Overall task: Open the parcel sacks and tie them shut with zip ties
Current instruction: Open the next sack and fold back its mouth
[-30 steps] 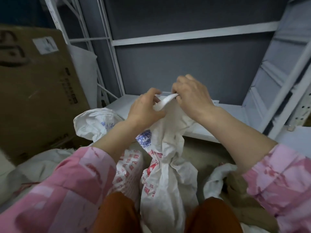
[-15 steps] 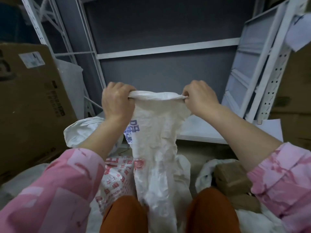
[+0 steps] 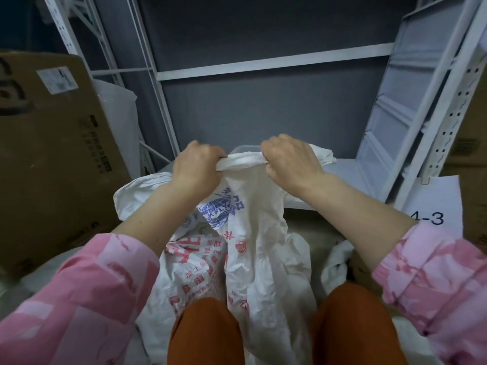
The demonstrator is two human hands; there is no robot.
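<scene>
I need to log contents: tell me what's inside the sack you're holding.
Can't tell. Both hands, left hand and right hand, grip the sack by its flattened, rolled top edge; the woven fabric hides any contents.

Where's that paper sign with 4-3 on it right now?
In the head view the 4-3 sign is at the right edge, beside the white shelf upright and just above the right sleeve.
</scene>
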